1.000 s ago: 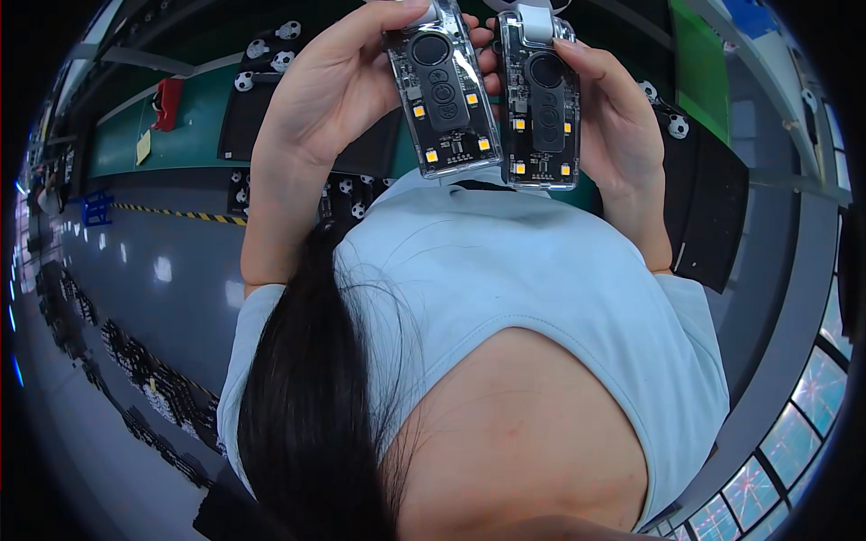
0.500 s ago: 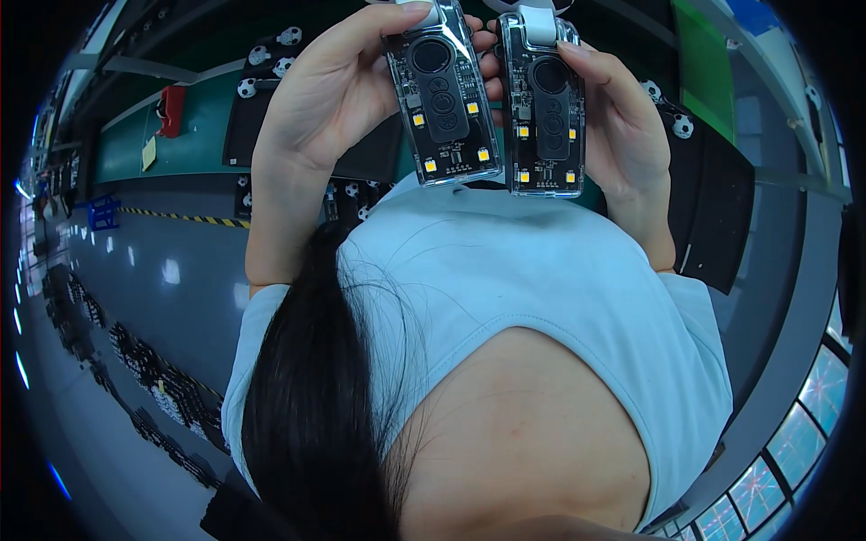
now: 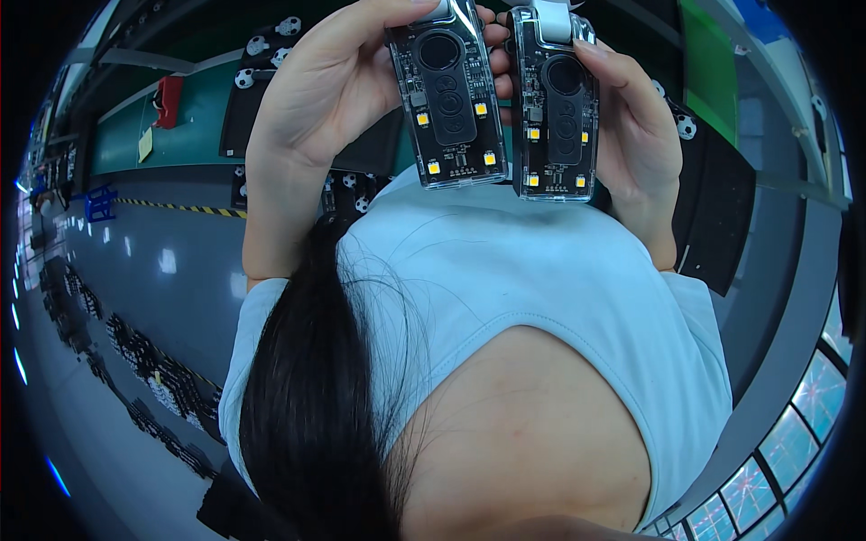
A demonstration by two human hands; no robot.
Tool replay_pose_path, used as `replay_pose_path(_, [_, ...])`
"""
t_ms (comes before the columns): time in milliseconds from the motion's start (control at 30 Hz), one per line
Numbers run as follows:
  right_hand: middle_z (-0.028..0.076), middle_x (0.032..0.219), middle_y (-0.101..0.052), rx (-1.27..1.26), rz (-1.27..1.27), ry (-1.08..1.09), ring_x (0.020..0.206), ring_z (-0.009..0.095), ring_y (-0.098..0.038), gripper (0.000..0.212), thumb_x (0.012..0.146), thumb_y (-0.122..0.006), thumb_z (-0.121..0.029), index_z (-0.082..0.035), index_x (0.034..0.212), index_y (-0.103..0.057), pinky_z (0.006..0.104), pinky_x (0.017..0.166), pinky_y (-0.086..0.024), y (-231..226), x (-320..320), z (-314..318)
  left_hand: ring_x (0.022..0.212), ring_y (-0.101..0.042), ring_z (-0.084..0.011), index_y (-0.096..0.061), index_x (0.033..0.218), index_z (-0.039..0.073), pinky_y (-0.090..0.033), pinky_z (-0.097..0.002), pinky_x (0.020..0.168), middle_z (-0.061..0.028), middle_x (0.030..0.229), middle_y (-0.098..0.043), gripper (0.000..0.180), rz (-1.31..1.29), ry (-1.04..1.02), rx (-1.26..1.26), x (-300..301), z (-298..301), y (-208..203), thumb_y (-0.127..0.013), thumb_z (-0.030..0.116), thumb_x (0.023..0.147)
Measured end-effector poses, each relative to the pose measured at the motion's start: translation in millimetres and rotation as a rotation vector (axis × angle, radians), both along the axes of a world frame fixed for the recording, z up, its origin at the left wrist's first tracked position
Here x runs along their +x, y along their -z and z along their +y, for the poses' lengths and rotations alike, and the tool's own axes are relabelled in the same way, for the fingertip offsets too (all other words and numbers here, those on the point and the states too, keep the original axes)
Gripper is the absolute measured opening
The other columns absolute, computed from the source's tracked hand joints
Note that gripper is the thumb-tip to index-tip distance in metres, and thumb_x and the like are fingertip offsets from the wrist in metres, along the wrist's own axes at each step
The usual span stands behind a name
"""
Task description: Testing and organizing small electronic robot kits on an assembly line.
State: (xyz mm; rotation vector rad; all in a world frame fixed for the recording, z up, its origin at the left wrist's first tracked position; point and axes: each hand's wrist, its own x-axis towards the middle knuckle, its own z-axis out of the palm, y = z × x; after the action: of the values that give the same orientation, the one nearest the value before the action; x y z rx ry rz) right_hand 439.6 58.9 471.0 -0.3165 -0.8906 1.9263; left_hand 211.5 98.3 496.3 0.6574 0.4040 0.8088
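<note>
Two clear-cased devices held side by side before the chest. The left hand [image 3: 329, 86] is closed on the left device [image 3: 455, 104], the right hand [image 3: 639, 117] on the right device [image 3: 565, 117] — faces up, a narrow gap between. The green bench [image 3: 203, 117] lies far left. The step in hand appears to be holding both level for viewing — any next move calls for a steady grip on each.

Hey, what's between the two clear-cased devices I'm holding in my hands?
In the head view, fingertips show between the left device and right device toward the top; lower down, only a narrow gap separates them.
</note>
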Motion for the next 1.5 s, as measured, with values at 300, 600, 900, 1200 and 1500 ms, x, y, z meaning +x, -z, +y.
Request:
replay_pose_path(300, [0.026,0.115,-0.058,-0.022,0.048,-0.021,0.101,0.031,-0.063,0.045,0.099,-0.033,-0.02,0.012,0.129,-0.041,0.0433,0.088,-0.055,0,-4,-1,0.093,-0.067,-0.0333,-0.05,0.114,-0.017,-0.058,-0.0408,0.082,-0.0281,0.108,-0.06,0.034,0.127,-0.032,0.075,-3,-3,-7,-0.045,0.009,0.093])
replay_pose_path(600, [0.02,0.117,-0.059,-0.157,-0.008,-0.026,0.103,0.026,-0.062,0.037,0.096,-0.043,-0.018,0.005,0.126,-0.045,0.0411,0.091,-0.051,-8,-17,10,0.104,-0.062,-0.0254,-0.044,0.127,-0.003,-0.051,-0.0402,0.091,-0.0162,0.111,-0.061,0.038,0.181,-0.093,0.157,-14,0,-9,-0.052,0.012,0.092])
replay_pose_path(900, [0.022,0.106,-0.059,-0.413,0.018,0.07,0.096,0.028,-0.064,0.029,0.096,-0.042,-0.015,0.003,0.118,-0.047,0.0462,0.086,-0.054,30,-13,25,0.112,-0.057,-0.0307,-0.042,0.13,-0.004,-0.047,-0.0525,0.097,-0.018,0.113,-0.058,0.04,0.095,-0.42,0.004,-70,19,12,-0.049,0.011,0.094])
replay_pose_path(1200, [0.02,0.104,-0.061,-0.528,-0.076,0.132,0.096,0.029,-0.062,0.033,0.094,-0.042,-0.02,0.004,0.115,-0.048,0.0463,0.088,-0.052,64,-9,36,0.112,-0.056,-0.0306,-0.04,0.129,-0.003,-0.046,-0.0507,0.098,-0.0202,0.115,-0.056,0.037,0.04,-0.698,0.134,-117,37,7,-0.043,0.013,0.095])
replay_pose_path(1500, [0.02,0.104,-0.06,-0.586,0.007,0.129,0.098,0.027,-0.061,0.033,0.095,-0.041,-0.019,0.005,0.116,-0.047,0.0462,0.092,-0.051,79,-18,44,0.122,-0.05,-0.0331,-0.04,0.129,-0.006,-0.04,-0.0545,0.103,-0.0209,0.118,-0.054,0.038,-0.014,-0.803,0.498,-87,52,-59,-0.043,0.014,0.096])
